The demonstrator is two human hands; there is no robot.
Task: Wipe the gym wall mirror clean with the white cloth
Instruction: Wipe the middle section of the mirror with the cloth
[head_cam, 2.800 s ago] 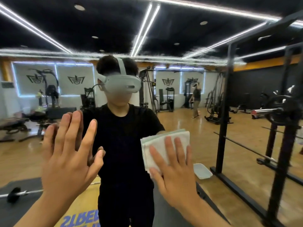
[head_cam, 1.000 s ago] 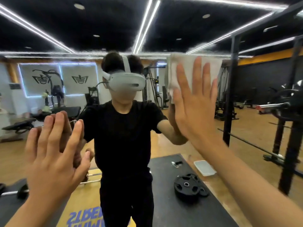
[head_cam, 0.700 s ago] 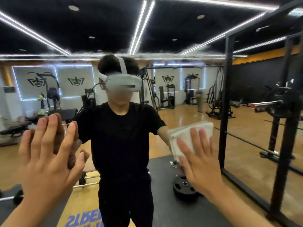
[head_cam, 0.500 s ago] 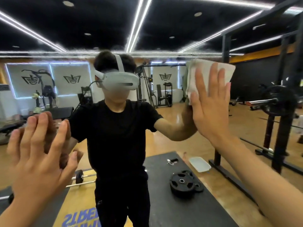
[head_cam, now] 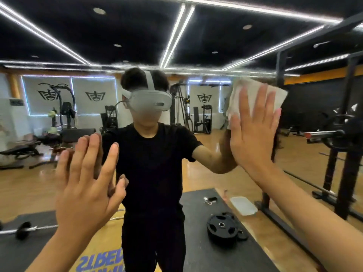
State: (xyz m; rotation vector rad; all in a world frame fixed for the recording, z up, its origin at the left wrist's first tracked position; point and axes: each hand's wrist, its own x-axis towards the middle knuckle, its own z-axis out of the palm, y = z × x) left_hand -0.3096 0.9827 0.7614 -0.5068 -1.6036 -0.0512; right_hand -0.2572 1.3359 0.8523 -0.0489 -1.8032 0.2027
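The wall mirror (head_cam: 196, 46) fills the view and reflects the gym and a person in black with a grey headset. My right hand (head_cam: 253, 132) lies flat with straight, spread fingers and presses the folded white cloth (head_cam: 249, 91) against the glass, high at the right. The cloth's top edge shows above my fingertips. My left hand (head_cam: 86, 185) is flat on the mirror at the lower left, fingers straight and spread, holding nothing.
A black rack frame (head_cam: 279, 75) stands at the right, close to the mirror. Reflected in the glass are a black floor mat with weight plates (head_cam: 224, 228), a white tray (head_cam: 243, 205), a barbell (head_cam: 23, 230) and exercise machines.
My right hand has swept the cloth up and down the glass, low 0.7 s ago and high again now. My left hand has stayed flat on the mirror.
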